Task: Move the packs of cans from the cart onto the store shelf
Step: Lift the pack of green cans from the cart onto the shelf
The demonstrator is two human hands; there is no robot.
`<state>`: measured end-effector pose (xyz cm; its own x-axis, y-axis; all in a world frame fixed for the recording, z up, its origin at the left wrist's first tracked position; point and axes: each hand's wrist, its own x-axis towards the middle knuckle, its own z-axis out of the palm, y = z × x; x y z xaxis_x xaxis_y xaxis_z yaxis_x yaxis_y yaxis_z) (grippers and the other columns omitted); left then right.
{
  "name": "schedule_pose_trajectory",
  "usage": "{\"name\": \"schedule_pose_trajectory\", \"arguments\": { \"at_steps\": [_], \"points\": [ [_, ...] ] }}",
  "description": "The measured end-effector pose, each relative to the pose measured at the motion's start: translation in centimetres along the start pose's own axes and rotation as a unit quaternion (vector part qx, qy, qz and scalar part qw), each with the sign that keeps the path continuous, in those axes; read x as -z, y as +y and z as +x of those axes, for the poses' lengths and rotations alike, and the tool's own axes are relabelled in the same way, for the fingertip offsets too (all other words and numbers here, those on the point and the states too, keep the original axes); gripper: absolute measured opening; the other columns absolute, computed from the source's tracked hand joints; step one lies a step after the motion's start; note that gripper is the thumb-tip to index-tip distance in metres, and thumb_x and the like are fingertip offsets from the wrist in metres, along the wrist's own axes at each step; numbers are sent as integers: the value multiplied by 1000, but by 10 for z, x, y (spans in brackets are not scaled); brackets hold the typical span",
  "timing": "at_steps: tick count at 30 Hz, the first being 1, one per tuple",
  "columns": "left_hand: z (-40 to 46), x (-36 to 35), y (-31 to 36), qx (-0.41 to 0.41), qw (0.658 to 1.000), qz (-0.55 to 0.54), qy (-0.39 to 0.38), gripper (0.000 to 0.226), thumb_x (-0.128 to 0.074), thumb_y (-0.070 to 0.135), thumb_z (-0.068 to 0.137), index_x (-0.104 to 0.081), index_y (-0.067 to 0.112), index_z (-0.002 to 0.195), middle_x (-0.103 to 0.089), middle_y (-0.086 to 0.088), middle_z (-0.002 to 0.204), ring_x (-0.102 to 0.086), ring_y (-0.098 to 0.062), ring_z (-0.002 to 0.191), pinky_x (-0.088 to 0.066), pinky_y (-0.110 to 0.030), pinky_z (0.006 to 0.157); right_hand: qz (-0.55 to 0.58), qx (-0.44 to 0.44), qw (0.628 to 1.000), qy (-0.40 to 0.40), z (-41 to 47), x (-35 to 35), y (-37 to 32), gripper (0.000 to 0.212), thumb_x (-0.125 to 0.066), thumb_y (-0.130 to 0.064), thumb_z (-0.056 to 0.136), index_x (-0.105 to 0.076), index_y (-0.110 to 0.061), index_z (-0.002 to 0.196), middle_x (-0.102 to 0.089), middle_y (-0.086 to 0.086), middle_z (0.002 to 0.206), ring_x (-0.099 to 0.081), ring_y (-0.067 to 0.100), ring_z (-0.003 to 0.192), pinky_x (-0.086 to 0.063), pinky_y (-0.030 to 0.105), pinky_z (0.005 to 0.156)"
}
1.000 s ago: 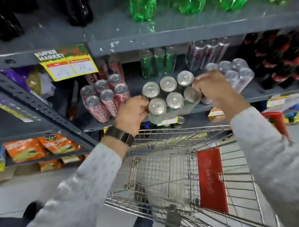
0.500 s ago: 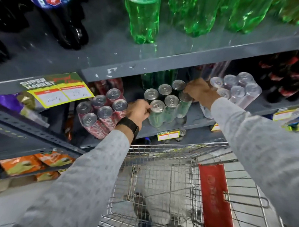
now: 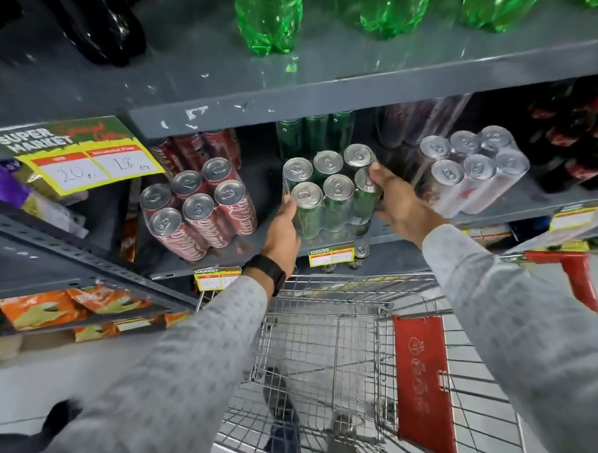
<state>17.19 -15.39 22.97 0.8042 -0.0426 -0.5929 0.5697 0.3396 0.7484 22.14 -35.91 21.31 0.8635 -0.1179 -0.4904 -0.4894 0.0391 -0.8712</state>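
Gripping the green six-pack [image 3: 327, 194] from both sides, the person is setting it down on the middle shelf [image 3: 546, 203], between the red six-pack [image 3: 201, 210] to its left and the silver six-pack [image 3: 473, 170] to its right. The left hand [image 3: 284, 230] is pressing flat against the pack's near-left cans, fingers wrapping its side, while the right hand [image 3: 392, 201] is clamping the right end, thumb lying over the rim of the near-right can. Both hands are closing on the pack, not hanging free. The pack is standing on the shelf board near its front edge, tilting slightly away in this wide view; whether its full weight is resting on the board is hard to tell. More green cans [image 3: 316, 135] are standing behind it, deeper in the bay. Below, the cart [image 3: 330, 344] is looking bare of packs through its wire floor, so this is probably the last placement. By my judgement, the step in hand is the final seating: the next move is calling for a gentle push back until the pack is sitting square against the row behind, keeping clear of its neighbours on either side, then letting both hands loosen and draw away without dragging the shrink-wrap forward.
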Motion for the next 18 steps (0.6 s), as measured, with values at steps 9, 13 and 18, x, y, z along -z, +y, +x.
{"name": "schedule_pose_trajectory", "arguments": {
  "at_steps": [9, 13, 18],
  "points": [
    [-2, 2, 2, -4, 999, 30, 12, 57, -44, 53, 105, -48, 26, 154, -56, 1, 157, -54, -19, 143, -29, -50, 128, -18, 17, 999, 22, -12, -1, 9, 19, -42, -54, 100, -61, -57, 102, -70, -28, 101, -67, 7, 101, -50, 30, 72],
    [0, 4, -2, -5, 999, 35, 13, 58, -44, 52, 105, -46, 25, 156, -54, 0, 159, -52, -19, 145, -29, -49, 129, -32, 15, 999, 31, -9, 1, 8, 25, -43, -56, 98, -64, -61, 86, -70, -37, 83, -66, 5, 94, -49, 32, 75],
    [4, 4, -6, -9, 999, 27, 20, 57, -43, 53, 105, -48, 25, 155, -55, 1, 158, -53, -18, 143, -30, -45, 127, -44, 16, 999, 21, -11, 1, 11, 34, -44, -57, 98, -60, -51, 127, -65, -27, 109, -61, 7, 110, -47, 31, 82]
  ]
}}
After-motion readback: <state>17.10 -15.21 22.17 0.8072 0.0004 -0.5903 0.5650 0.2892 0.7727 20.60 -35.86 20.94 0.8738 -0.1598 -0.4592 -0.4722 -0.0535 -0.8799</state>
